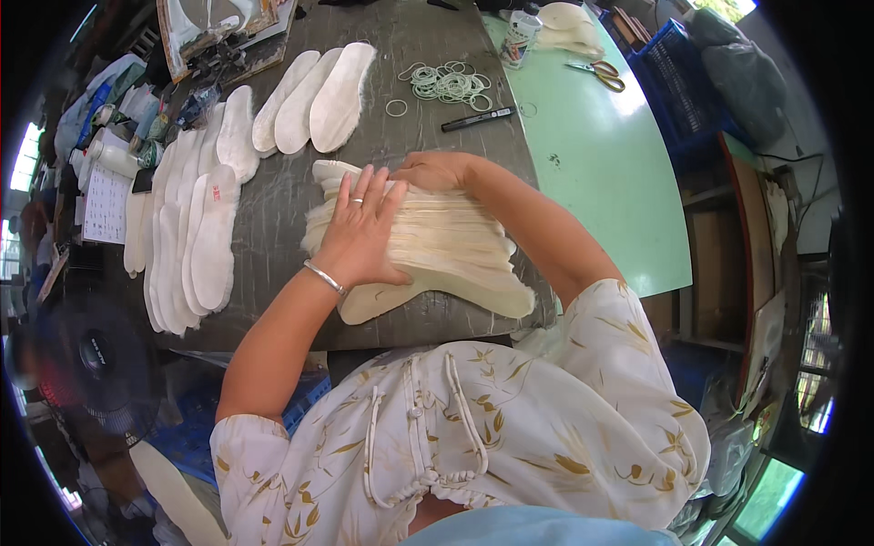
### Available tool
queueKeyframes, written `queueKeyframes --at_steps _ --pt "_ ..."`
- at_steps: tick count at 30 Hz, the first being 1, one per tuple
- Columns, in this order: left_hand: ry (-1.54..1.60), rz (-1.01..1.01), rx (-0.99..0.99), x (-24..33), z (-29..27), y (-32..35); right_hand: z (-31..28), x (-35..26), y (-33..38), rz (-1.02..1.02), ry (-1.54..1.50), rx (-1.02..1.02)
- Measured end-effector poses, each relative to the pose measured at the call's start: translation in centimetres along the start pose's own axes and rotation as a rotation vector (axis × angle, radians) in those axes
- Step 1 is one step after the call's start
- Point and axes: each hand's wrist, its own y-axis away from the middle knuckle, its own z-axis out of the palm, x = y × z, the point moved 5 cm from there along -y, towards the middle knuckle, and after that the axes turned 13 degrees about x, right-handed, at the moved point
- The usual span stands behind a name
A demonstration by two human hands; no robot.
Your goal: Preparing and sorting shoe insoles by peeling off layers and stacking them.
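Observation:
A thick stack of cream fleecy insoles (446, 227) lies on its side in front of me, the soles pressed together face to face. My left hand (358, 232) spans its left part, with the thumb at the nearest insole and the fingers stretched over the top toward the far side. It grips the stack. At the far side my right hand (435, 171) is closed, its fingers curled against the stack beside my left fingertips. Whatever those fingers hold is hidden. Beyond the hands lies a heap of pale rubber bands (451, 85), with a black marker (479, 119) close by.
Rows of loose white insoles (215, 238) lie left on the dark table (273, 205); three more insoles (341, 98) lie farther back. On the green board (610, 173) at right are scissors (608, 76) and a bottle (521, 38). A fan (96, 355) stands at lower left.

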Motion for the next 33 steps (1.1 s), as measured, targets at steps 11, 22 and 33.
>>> queueKeyframes --at_steps 11,22,33 --pt "-0.076 0.041 -0.235 -0.1 -0.2 -2.6 0.1 0.7 0.2 0.057 -0.295 -0.02" --pt "-0.002 0.108 -0.203 -0.3 -0.1 -2.6 -4.7 3.0 -1.0 -0.099 -0.078 0.617" --pt "-0.016 0.107 -0.145 -0.4 0.6 -2.1 -10.5 11.1 -6.2 0.305 0.42 0.829"
